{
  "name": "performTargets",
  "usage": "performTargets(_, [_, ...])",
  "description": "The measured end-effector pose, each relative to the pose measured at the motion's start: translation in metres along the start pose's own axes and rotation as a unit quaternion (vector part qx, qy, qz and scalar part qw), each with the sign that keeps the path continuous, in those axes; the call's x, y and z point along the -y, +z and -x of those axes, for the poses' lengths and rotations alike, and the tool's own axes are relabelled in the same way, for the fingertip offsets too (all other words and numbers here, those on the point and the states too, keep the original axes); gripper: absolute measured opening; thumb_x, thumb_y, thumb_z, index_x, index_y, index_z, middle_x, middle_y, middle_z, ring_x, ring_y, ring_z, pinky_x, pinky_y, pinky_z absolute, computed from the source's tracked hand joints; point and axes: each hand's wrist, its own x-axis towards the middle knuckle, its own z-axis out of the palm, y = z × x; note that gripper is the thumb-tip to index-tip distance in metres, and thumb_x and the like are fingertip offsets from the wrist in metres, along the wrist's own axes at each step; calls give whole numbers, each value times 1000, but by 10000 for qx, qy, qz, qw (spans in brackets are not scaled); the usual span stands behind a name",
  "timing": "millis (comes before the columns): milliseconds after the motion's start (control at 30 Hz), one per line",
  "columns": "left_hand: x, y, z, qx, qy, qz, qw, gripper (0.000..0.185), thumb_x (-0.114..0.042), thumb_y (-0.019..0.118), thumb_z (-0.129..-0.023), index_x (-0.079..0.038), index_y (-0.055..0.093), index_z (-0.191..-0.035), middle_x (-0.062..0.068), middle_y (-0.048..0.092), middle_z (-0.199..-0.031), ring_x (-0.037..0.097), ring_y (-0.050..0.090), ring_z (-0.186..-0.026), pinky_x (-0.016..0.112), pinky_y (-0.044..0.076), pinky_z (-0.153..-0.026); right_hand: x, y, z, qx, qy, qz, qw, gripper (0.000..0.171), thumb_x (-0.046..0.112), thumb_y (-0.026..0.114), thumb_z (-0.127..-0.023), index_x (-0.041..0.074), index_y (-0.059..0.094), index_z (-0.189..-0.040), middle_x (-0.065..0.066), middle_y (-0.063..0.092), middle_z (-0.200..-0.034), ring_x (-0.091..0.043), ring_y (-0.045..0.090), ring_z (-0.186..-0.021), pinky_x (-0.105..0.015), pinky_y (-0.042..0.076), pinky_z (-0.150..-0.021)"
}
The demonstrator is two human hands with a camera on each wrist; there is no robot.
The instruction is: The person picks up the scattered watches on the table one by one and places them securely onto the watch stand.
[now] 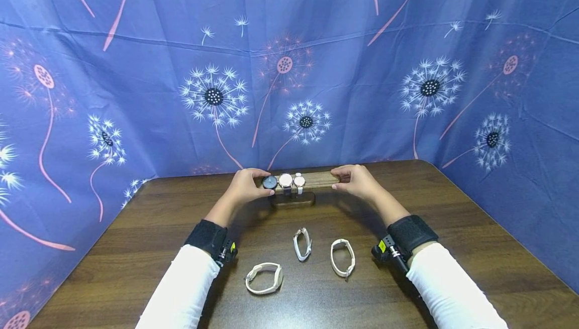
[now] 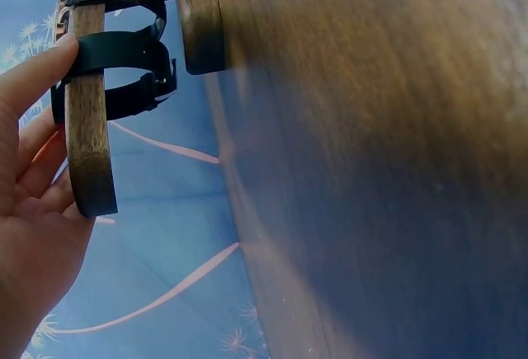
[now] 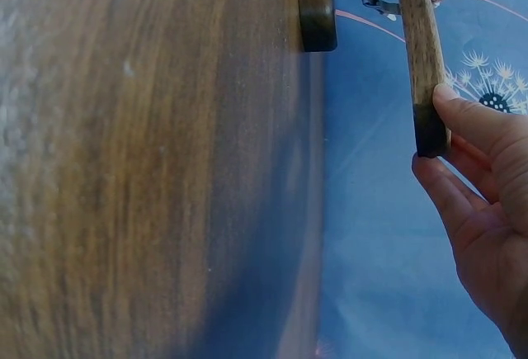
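Note:
A wooden watch stand, its long bar [image 1: 318, 179] raised over a dark base [image 1: 294, 199], stands near the table's far edge. On the bar's left half sit a black-dialled watch [image 1: 270, 182], a white-dialled watch [image 1: 285, 180] with a dark strap, and a smaller white-strapped watch [image 1: 299, 182]. My left hand [image 1: 246, 186] grips the bar's left end, beside the black watch; in the left wrist view a fingertip meets the black strap [image 2: 124, 49]. At the bare right end, my right hand [image 1: 357, 181] pinches the bar, seen edge-on in the right wrist view.
Nearer me on the brown wooden table [image 1: 158, 233] lie three pale watches: a cream one [image 1: 264, 293] at left, a white one [image 1: 308, 248] in the middle, and another cream one [image 1: 332, 261] at right. A blue dandelion-print cloth [image 1: 353, 93] hangs behind.

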Motion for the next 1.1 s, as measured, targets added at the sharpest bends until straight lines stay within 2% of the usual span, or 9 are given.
performTargets(433, [-2,-1,0,-5,-15,94,10000,52,-24,89,-69,-4,72,-114,10,71,-111,26,64,-105,40,50,-92,3,0,2,-7,51,-57,10000,40,2,79,-79,-10,65,-115,-26,66,-113,-35,68,-96,-42,56,-84])
performTargets(767, [-2,-4,3,88,-235,387,9989,59,-21,89,-69,-2,68,-120,12,68,-118,28,60,-113,41,46,-99,0,-1,5,34,-78,-59,9999,43,3,79,-80,-8,64,-118,-24,65,-116,-34,67,-96,-43,55,-85])
performTargets(1000, [1,-9,9,89,-484,711,9963,59,-18,88,-71,-2,66,-123,12,66,-121,27,60,-113,41,49,-95,-7,2,8,-115,-295,19,9995,53,5,81,-78,-8,60,-125,-22,59,-130,-33,66,-99,-39,57,-82])
performTargets(1100, [3,-12,13,32,-460,794,9958,59,-17,87,-71,0,65,-123,13,66,-121,28,60,-113,42,49,-95,-8,2,10,-164,-377,85,9991,54,6,82,-77,-8,60,-125,-22,56,-133,-34,64,-104,-41,56,-85])
